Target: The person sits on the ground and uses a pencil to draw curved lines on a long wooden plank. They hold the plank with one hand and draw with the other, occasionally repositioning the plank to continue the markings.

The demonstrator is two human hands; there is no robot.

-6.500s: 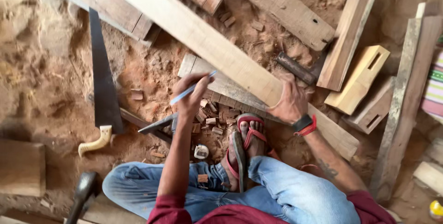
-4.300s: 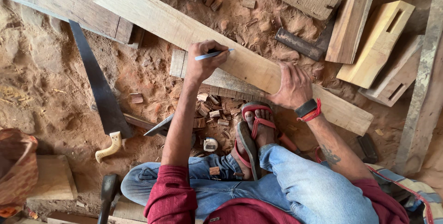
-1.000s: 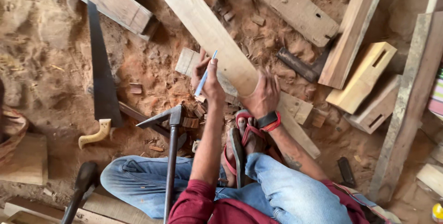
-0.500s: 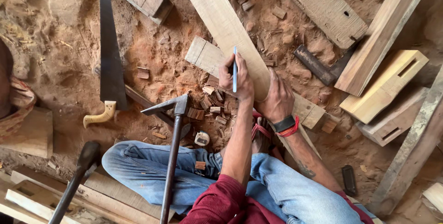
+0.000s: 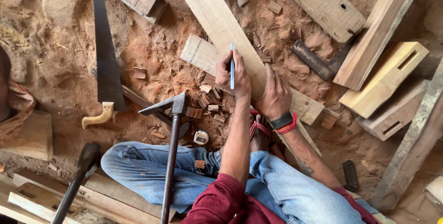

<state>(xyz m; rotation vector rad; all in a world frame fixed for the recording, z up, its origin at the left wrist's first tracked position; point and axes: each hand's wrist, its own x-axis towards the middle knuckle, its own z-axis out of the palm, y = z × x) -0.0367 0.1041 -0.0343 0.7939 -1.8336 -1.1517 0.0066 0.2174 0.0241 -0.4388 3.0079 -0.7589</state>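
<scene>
Holding a blue pencil (image 5: 232, 66) over a long pale plank (image 5: 220, 23).

Lying slantwise across the sandy ground, from the top of the view down to the sandalled foot, with smooth light wood and a clean straight edge. Left hand (image 5: 233, 75) closing its fingers around the pencil, tip pointing away, just at the plank's edge. Right hand (image 5: 275, 96) pressing flat on the plank, fingers spread, gripping nothing. Resting nearby on the left: a handsaw (image 5: 106, 69) and a hammer (image 5: 171, 134), among small wood chips (image 5: 208, 106).
</scene>
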